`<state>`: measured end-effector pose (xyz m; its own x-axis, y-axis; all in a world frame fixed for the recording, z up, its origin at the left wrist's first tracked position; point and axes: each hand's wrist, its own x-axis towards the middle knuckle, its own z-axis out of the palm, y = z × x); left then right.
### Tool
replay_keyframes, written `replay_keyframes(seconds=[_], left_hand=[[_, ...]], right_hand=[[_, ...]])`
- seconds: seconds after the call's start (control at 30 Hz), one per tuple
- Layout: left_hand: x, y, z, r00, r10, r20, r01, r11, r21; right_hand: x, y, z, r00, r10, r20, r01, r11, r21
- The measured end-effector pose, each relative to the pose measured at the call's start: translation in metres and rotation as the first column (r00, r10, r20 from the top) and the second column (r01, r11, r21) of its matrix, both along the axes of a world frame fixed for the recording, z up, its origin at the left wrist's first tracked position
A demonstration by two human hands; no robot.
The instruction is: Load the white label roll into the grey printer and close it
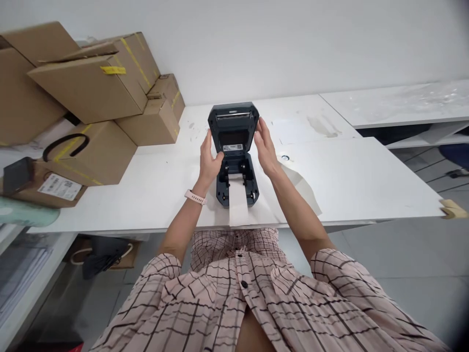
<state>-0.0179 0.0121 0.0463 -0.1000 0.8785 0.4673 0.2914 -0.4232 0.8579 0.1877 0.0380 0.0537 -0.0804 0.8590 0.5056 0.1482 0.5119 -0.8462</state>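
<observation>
A dark label printer (220,188) stands on the white table with its lid (233,124) raised and tilted back. Inside its base, a strip of white label paper (238,200) runs out over the front toward the table edge. My left hand (210,164) holds the lid's left side, thumb near the hinge and fingers partly hidden along the edge. On the opposite side, my right hand (266,150) holds the lid's right edge, its fingertips partly behind it. A pale band is on my left wrist.
Cardboard boxes (88,88) are piled at the left, one with a white shipping label (60,187). Right of the printer lies a loose pale sheet (302,188) with a small round blue-and-white item (285,158). Beige padding (453,209) covers the table's right corner.
</observation>
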Motion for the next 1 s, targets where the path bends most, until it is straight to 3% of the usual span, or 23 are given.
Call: replay_keyframes(seconds=[0.13,0.2,0.23,0.3,0.4,0.5,0.6,0.67,0.83,1.0], left_hand=[[-0.005,0.029,-0.003,0.998,-0.064,-0.02,0.063,0.997,-0.048],[-0.009,0.043,-0.005,0.995,-0.081,-0.059,0.076,0.994,-0.083],[-0.01,0.049,-0.006,0.992,-0.085,-0.09,0.075,0.992,-0.105],[-0.012,0.054,-0.008,0.984,-0.08,-0.159,0.056,0.987,-0.15],[-0.01,0.04,-0.015,0.971,-0.029,-0.236,-0.026,0.974,-0.226],[-0.005,0.005,-0.028,0.952,0.02,-0.304,-0.135,0.922,-0.363],[-0.002,-0.025,-0.039,0.934,-0.028,-0.357,-0.162,0.855,-0.492],[-0.002,-0.035,-0.041,0.925,-0.068,-0.374,-0.145,0.847,-0.512],[-0.004,-0.034,-0.038,0.89,-0.083,-0.449,-0.182,0.838,-0.515],[-0.004,-0.035,-0.043,0.907,-0.064,-0.416,-0.165,0.854,-0.494]], right_hand=[[-0.003,0.005,-0.009,0.953,-0.197,0.229,0.164,0.974,0.154],[-0.004,0.0,-0.013,0.867,-0.181,0.464,0.098,0.975,0.197],[-0.006,-0.003,-0.013,0.788,-0.14,0.599,0.029,0.981,0.192],[-0.012,-0.007,-0.012,0.547,-0.071,0.834,-0.102,0.983,0.15],[-0.026,-0.01,-0.008,0.181,-0.074,0.981,-0.208,0.972,0.111],[-0.039,-0.006,-0.004,0.007,-0.02,1.0,-0.289,0.957,0.021],[-0.046,0.005,-0.002,-0.04,0.205,0.978,-0.289,0.934,-0.208],[-0.047,0.015,-0.001,-0.042,0.329,0.943,-0.281,0.902,-0.327],[-0.046,0.035,0.003,-0.005,0.463,0.886,-0.281,0.85,-0.446],[-0.04,0.043,0.005,0.109,0.594,0.797,-0.331,0.778,-0.534]])
